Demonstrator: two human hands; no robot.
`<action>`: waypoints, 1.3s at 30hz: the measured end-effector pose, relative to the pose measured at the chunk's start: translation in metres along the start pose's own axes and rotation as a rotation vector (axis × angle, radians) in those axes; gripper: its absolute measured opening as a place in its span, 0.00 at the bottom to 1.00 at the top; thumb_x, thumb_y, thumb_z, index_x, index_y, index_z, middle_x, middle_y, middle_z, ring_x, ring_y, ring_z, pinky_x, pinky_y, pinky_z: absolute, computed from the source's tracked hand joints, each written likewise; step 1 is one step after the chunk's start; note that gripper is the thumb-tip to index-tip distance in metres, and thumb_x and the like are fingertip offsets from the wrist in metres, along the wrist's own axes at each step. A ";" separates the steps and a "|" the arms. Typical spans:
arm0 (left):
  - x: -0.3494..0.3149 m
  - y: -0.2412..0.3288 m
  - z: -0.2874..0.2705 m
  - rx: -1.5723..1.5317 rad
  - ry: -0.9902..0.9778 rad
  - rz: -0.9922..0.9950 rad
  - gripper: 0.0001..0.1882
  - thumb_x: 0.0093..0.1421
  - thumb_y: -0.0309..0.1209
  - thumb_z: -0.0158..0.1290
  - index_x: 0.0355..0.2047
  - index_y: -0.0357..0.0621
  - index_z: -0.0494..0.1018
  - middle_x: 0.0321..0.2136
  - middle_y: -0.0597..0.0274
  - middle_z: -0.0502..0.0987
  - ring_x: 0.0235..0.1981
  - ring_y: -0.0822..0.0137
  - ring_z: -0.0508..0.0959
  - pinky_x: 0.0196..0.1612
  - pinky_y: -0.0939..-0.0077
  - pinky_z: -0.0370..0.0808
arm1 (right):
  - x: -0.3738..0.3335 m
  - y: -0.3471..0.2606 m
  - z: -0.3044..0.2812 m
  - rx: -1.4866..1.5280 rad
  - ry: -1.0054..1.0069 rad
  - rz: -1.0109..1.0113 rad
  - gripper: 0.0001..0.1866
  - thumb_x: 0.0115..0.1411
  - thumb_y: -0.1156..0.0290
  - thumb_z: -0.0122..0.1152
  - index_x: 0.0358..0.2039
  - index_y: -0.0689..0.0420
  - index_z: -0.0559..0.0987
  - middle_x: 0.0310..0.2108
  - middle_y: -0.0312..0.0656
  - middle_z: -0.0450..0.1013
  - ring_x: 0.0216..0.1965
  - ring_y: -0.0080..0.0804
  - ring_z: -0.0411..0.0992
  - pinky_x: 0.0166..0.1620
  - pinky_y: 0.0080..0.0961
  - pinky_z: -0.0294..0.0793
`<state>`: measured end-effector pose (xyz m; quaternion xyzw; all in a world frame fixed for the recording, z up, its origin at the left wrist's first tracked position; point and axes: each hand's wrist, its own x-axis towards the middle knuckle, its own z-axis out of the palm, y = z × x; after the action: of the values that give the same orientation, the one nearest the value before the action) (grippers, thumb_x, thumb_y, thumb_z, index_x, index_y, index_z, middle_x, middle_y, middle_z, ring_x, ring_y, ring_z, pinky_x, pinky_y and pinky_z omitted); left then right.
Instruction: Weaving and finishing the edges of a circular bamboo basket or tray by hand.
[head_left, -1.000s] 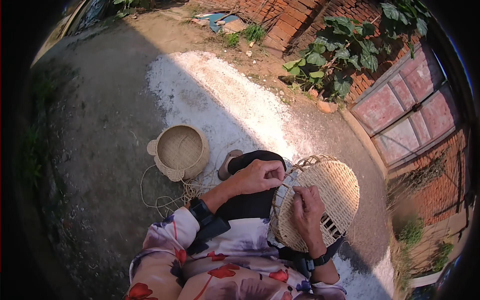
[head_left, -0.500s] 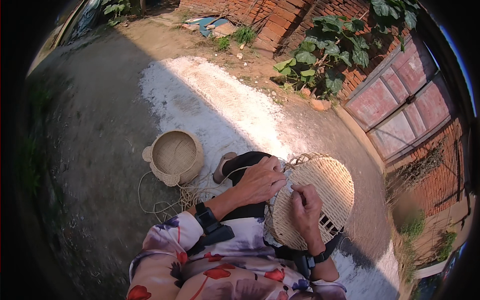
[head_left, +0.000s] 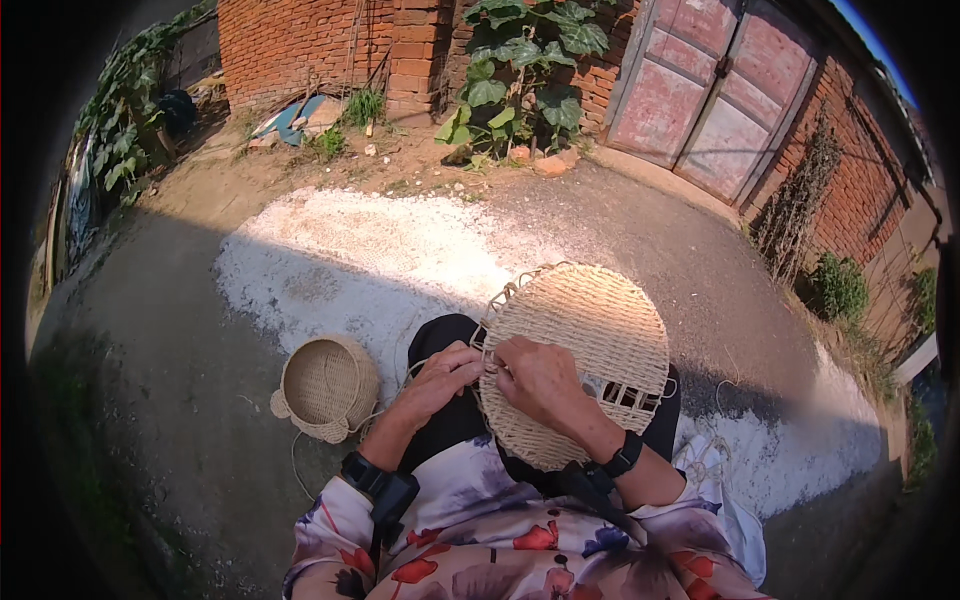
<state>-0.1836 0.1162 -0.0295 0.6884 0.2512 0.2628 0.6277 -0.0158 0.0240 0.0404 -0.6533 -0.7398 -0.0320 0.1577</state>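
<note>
On my lap lies a round, tan woven piece [head_left: 590,310] with a loopy rim along its far left edge and an unfilled slot [head_left: 622,394] near its right side. My left hand [head_left: 440,380] is closed at the left edge of this piece, its fingertips pinching a pale cord [head_left: 408,376] that trails down beside my knee. Across the weave reaches my right hand [head_left: 542,380], fingers bent and pressed together at the same edge, close to the left fingertips. What the right fingertips grip is hidden under them.
Left of my knee, on the ground, sits a small round woven basket [head_left: 328,385] with ear-like tabs. White gravelly material [head_left: 350,240] spreads ahead. A leafy plant [head_left: 520,80], a brick wall [head_left: 300,50] and a faded red metal door [head_left: 690,90] stand farther off.
My view has swung toward the right. The right hand has moved from the middle of the woven piece to its left edge, beside the left hand, which has come lower along that edge.
</note>
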 end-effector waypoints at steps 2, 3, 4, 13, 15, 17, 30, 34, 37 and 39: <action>0.001 -0.002 0.003 -0.055 -0.001 -0.017 0.09 0.65 0.33 0.52 0.38 0.40 0.75 0.30 0.68 0.71 0.29 0.76 0.68 0.33 0.79 0.67 | 0.004 0.001 0.003 0.119 0.027 -0.015 0.09 0.51 0.70 0.61 0.31 0.60 0.76 0.31 0.48 0.73 0.31 0.48 0.77 0.34 0.45 0.76; 0.000 -0.003 0.005 -0.120 0.066 -0.048 0.08 0.65 0.32 0.52 0.37 0.41 0.75 0.28 0.71 0.71 0.27 0.78 0.68 0.31 0.82 0.66 | 0.005 -0.006 0.008 0.153 0.089 -0.003 0.10 0.50 0.70 0.61 0.32 0.61 0.76 0.32 0.48 0.72 0.32 0.49 0.77 0.35 0.45 0.76; 0.002 -0.003 0.010 -0.112 0.024 -0.042 0.08 0.65 0.32 0.52 0.37 0.41 0.75 0.28 0.71 0.71 0.27 0.78 0.68 0.31 0.82 0.66 | 0.005 -0.010 0.012 0.177 0.152 0.011 0.11 0.49 0.70 0.62 0.32 0.61 0.75 0.33 0.49 0.71 0.32 0.50 0.76 0.35 0.45 0.75; -0.006 0.009 0.020 -0.142 0.280 -0.112 0.05 0.62 0.29 0.57 0.36 0.42 0.75 0.26 0.73 0.70 0.24 0.81 0.67 0.27 0.85 0.65 | -0.008 -0.003 0.030 0.448 0.182 0.015 0.10 0.57 0.72 0.56 0.38 0.58 0.69 0.32 0.50 0.73 0.32 0.51 0.75 0.33 0.45 0.73; -0.009 0.012 0.029 0.169 0.429 0.066 0.06 0.59 0.27 0.59 0.37 0.42 0.76 0.27 0.71 0.70 0.25 0.78 0.68 0.28 0.83 0.67 | -0.023 0.006 0.018 0.414 0.143 -0.006 0.10 0.57 0.71 0.57 0.39 0.58 0.69 0.32 0.50 0.73 0.32 0.51 0.75 0.33 0.45 0.72; -0.010 0.026 0.043 0.539 0.528 0.311 0.14 0.53 0.21 0.62 0.41 0.43 0.76 0.30 0.63 0.69 0.28 0.70 0.71 0.31 0.76 0.72 | -0.043 0.018 -0.004 0.319 0.120 0.001 0.11 0.58 0.71 0.58 0.40 0.56 0.70 0.32 0.48 0.74 0.31 0.50 0.75 0.33 0.45 0.72; -0.006 0.021 0.055 0.451 0.483 0.407 0.06 0.52 0.23 0.62 0.32 0.42 0.79 0.25 0.59 0.75 0.31 0.58 0.76 0.34 0.66 0.72 | -0.095 0.020 -0.025 0.394 0.222 -0.064 0.08 0.57 0.74 0.62 0.37 0.60 0.78 0.29 0.46 0.72 0.26 0.41 0.75 0.29 0.33 0.74; -0.005 0.022 0.057 0.630 0.464 0.589 0.08 0.51 0.21 0.63 0.32 0.43 0.79 0.27 0.59 0.76 0.30 0.58 0.76 0.34 0.65 0.72 | -0.069 0.015 0.004 1.133 -0.045 0.251 0.11 0.64 0.67 0.59 0.42 0.60 0.78 0.29 0.37 0.74 0.25 0.25 0.72 0.27 0.21 0.71; -0.006 0.020 0.054 0.681 0.440 0.655 0.09 0.50 0.20 0.63 0.33 0.43 0.79 0.27 0.59 0.76 0.30 0.57 0.76 0.33 0.65 0.72 | -0.052 0.022 0.005 1.550 0.048 0.326 0.12 0.67 0.65 0.57 0.44 0.60 0.78 0.29 0.32 0.73 0.27 0.16 0.69 0.29 0.17 0.69; -0.005 0.021 0.054 0.705 0.432 0.691 0.09 0.50 0.20 0.62 0.32 0.42 0.79 0.26 0.60 0.76 0.30 0.57 0.75 0.33 0.65 0.72 | -0.046 0.026 -0.001 1.594 0.123 0.259 0.12 0.68 0.66 0.55 0.43 0.62 0.78 0.30 0.30 0.72 0.28 0.14 0.69 0.32 0.14 0.69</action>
<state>-0.1509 0.0714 -0.0125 0.8303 0.2064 0.4892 0.1695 0.0140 -0.0165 0.0250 -0.4221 -0.4485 0.4877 0.6187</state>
